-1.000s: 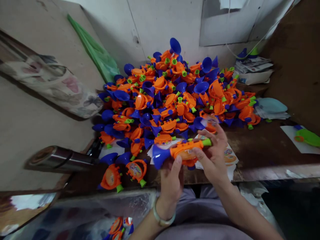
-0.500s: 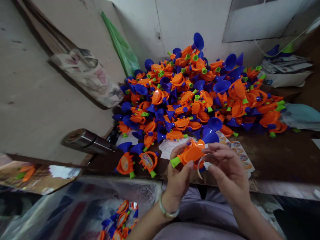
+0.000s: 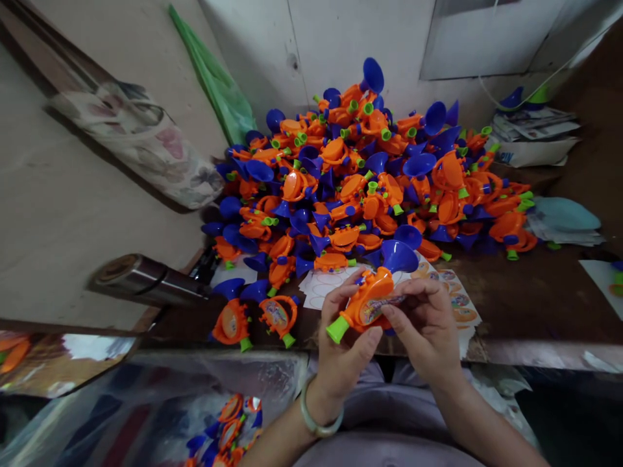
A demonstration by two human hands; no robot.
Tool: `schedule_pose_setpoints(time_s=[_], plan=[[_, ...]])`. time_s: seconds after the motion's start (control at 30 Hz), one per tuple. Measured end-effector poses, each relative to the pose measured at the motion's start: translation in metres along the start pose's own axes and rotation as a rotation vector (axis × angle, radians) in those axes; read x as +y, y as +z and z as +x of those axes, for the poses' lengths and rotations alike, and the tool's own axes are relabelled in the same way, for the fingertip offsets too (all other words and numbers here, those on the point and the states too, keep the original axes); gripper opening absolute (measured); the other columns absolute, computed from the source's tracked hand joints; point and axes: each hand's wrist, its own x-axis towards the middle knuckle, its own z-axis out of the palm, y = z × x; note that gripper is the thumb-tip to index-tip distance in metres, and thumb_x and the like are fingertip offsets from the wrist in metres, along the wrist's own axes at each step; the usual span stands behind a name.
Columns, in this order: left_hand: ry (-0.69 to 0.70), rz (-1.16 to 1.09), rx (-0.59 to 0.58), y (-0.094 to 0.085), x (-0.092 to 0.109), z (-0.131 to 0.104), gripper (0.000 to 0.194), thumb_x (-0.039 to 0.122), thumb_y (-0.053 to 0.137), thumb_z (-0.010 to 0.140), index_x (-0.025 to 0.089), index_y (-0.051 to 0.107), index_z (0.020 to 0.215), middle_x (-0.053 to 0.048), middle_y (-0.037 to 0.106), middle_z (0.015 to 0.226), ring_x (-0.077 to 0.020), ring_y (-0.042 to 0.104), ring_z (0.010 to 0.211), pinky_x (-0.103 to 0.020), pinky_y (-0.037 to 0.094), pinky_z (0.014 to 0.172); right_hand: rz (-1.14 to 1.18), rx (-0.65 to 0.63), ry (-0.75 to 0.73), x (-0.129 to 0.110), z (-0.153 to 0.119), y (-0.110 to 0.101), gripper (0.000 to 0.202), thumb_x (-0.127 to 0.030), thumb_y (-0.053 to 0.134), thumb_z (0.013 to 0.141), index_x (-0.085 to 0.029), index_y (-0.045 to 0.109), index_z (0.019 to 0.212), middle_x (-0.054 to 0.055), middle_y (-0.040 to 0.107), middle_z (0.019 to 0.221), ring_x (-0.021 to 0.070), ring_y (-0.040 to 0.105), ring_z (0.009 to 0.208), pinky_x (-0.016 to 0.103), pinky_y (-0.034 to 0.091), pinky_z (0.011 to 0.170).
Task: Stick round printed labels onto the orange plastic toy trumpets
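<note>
My left hand (image 3: 341, 344) is wrapped round an orange toy trumpet (image 3: 372, 292) with a blue bell and a green mouthpiece that points down and left. My right hand (image 3: 428, 324) pinches the edge of a printed oval sticker (image 3: 374, 310), whose left part lies against the trumpet's orange face. Two trumpets with stickers, one at the left (image 3: 232, 322) and one beside it (image 3: 280, 314), lie on the table left of my hands. Behind my right hand is a sheet of round stickers (image 3: 460, 301).
A large pile of trumpets (image 3: 341, 188) covers the back of the brown table (image 3: 530, 292). At the left lies a metal flask (image 3: 146, 280). More trumpets sit in a plastic-lined container (image 3: 287, 376) below. Papers and a teal dish (image 3: 567, 214) are at the right.
My right hand has brought the sticker onto the trumpet's face; its printed side now shows. The trumpet has tilted slightly. The whole view has shifted, so the surroundings sit further left.
</note>
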Motion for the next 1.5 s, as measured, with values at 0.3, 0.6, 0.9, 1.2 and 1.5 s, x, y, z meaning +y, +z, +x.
schedule_pose_setpoints(time_s=[0.3,0.6,0.9,1.2,1.5], plan=[[-0.022,0.039,0.058,0.001,0.003,0.001,0.036,0.03,0.085,0.091,0.032,0.071,0.124,-0.006,0.068,0.15,-0.0261,0.068,0.137,-0.038,0.056,0.114,-0.045,-0.049,-0.028,0.002,-0.001,-0.003,0.026,-0.016,0.077,0.093,-0.03,0.061,0.107,-0.003,0.066,0.093,0.0117,0.068,0.076,0.02,0.061,0.066],[-0.027,0.07,0.071,0.001,0.0,0.004,0.03,0.031,0.082,0.093,0.032,0.072,0.122,-0.004,0.072,0.141,-0.0265,0.068,0.135,-0.041,0.054,0.116,-0.064,-0.053,-0.042,0.0,0.001,-0.004,0.028,-0.013,0.076,0.092,-0.03,0.06,0.107,-0.004,0.065,0.093,0.0108,0.068,0.076,0.019,0.06,0.067],[0.024,0.055,0.095,0.003,-0.002,0.003,0.025,0.027,0.08,0.095,0.031,0.073,0.119,-0.006,0.072,0.143,-0.0272,0.068,0.136,-0.042,0.056,0.114,-0.208,0.002,-0.116,0.004,0.001,-0.002,0.016,-0.022,0.072,0.096,-0.029,0.061,0.106,-0.001,0.064,0.09,0.0156,0.065,0.079,0.027,0.056,0.068],[0.065,0.115,0.064,0.005,0.0,-0.001,0.026,0.029,0.077,0.097,0.036,0.071,0.121,-0.004,0.07,0.148,-0.0292,0.064,0.141,-0.05,0.053,0.118,-0.436,0.019,-0.156,0.004,0.013,-0.008,0.01,-0.024,0.072,0.095,-0.027,0.063,0.095,0.001,0.062,0.09,0.0201,0.06,0.087,0.034,0.051,0.076],[0.064,0.157,0.091,-0.001,-0.004,-0.004,0.025,0.028,0.076,0.097,0.032,0.072,0.122,-0.007,0.071,0.147,-0.0307,0.066,0.14,-0.048,0.056,0.115,-0.634,0.07,-0.249,0.012,0.019,-0.014,0.018,-0.028,0.073,0.095,-0.028,0.06,0.109,0.005,0.063,0.106,0.0259,0.062,0.101,0.042,0.055,0.083]])
